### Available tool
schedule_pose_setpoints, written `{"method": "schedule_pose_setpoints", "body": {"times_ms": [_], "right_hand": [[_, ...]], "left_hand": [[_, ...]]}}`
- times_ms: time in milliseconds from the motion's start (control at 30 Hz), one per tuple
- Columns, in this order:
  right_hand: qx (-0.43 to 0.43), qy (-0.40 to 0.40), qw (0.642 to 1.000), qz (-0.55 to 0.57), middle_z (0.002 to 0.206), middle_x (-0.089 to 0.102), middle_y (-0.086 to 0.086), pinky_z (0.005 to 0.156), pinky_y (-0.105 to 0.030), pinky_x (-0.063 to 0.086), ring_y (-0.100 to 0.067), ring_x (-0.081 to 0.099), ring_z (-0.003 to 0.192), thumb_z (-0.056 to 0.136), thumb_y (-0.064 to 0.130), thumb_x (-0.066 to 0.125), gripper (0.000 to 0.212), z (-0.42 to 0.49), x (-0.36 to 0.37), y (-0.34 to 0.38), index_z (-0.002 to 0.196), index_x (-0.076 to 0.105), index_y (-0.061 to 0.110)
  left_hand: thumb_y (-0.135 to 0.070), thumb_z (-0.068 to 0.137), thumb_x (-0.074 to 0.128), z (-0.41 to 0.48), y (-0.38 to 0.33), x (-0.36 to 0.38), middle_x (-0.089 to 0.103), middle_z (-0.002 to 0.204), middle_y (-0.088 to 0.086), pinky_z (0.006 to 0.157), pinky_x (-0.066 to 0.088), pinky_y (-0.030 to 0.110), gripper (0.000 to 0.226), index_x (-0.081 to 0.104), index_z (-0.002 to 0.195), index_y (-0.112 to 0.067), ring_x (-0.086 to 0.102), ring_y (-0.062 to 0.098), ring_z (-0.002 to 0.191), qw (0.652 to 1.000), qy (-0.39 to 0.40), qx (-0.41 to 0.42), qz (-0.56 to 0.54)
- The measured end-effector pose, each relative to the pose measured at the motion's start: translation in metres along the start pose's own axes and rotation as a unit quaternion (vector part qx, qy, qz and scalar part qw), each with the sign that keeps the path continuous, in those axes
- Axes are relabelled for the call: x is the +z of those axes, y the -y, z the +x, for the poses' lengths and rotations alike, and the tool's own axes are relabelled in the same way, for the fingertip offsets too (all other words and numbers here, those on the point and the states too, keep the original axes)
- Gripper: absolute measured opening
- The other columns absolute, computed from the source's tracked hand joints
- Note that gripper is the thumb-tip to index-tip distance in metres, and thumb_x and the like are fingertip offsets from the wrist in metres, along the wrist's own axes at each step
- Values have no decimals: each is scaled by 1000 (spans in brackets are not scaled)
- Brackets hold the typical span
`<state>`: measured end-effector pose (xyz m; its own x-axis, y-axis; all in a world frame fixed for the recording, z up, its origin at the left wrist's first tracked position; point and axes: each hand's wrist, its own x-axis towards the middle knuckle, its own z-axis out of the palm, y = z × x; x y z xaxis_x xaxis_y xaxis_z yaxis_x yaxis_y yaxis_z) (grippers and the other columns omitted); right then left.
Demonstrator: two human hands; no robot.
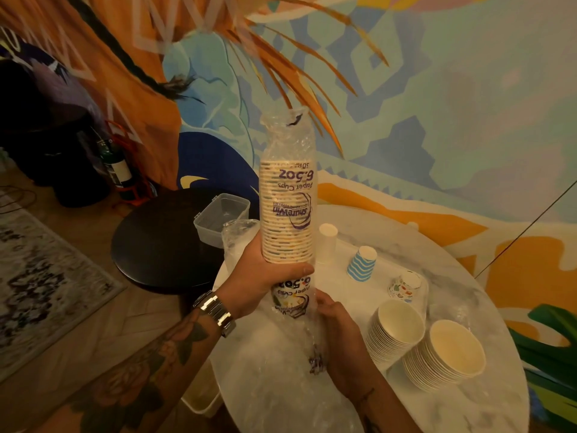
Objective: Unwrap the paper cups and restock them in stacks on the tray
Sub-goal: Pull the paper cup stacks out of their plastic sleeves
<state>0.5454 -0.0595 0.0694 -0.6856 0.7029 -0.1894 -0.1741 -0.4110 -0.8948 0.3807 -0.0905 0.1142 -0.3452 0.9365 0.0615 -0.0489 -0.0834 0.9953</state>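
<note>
The left hand (pixel 265 276) is curled round the sleeve of paper cups (pixel 288 207), holding it upright above the marble table (pixel 462 295) — label upside down. The right hand (pixel 338 335) grips the loose plastic wrap (pixel 314 357) trailing from the sleeve's lower end. Two unwrapped cup stacks (pixel 396 332) (both lying tilted) rest on the table to the right.

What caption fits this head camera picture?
Left hand grips a wrapped sleeve of paper cups upright; right hand holds the wrap below.

Cup stacks (pixel 396 326) on tbl (pixel 468 410), R of sleeve (pixel 288 198)
</note>
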Motion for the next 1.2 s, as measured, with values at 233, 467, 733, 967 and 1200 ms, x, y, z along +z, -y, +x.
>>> {"method": "schedule_pose_setpoints", "body": {"times_ms": [233,467,733,967,1200], "right_hand": [[-20,39,995,-93,114,72,-12,94,-43,54,-30,68,107,82,24,77,38,1,13,8,117,68,12],[23,34,998,-44,68,64,-3,53,-21,46,-12,55,58,78,24,77,17,-4,18,7,86,72,11],[20,67,998,7,77,69,-1,45,-16,47,-4,61,54,94,4,54,29,-15,22,4,121,62,9],[77,43,996,2,57,55,1,36,-17,36,-9,47,42,96,3,51,26,-18,18,0,118,63,10],[47,23,992,-111,99,72,-4,73,-36,52,-24,65,84,81,19,63,29,-14,17,-3,107,72,27]], "left_hand": [[-20,57,85,-4,3,-6,67,119,13,94,52,47,80,50,129,-7,65,29,110,1000,-4,-15,-22],[-19,49,84,-9,-1,-8,71,111,0,80,55,26,78,51,121,-19,66,18,107,999,5,-24,-44],[-19,51,85,-9,-7,-9,68,116,6,84,55,29,88,47,129,-6,64,21,110,1000,14,-6,-13],[-25,50,87,-9,-8,-8,65,120,7,95,53,41,92,45,130,-10,64,20,112,1000,8,3,22],[-24,52,86,-13,-4,-7,68,117,6,92,54,42,85,49,128,-10,65,21,109,1000,-2,-2,21]]}}
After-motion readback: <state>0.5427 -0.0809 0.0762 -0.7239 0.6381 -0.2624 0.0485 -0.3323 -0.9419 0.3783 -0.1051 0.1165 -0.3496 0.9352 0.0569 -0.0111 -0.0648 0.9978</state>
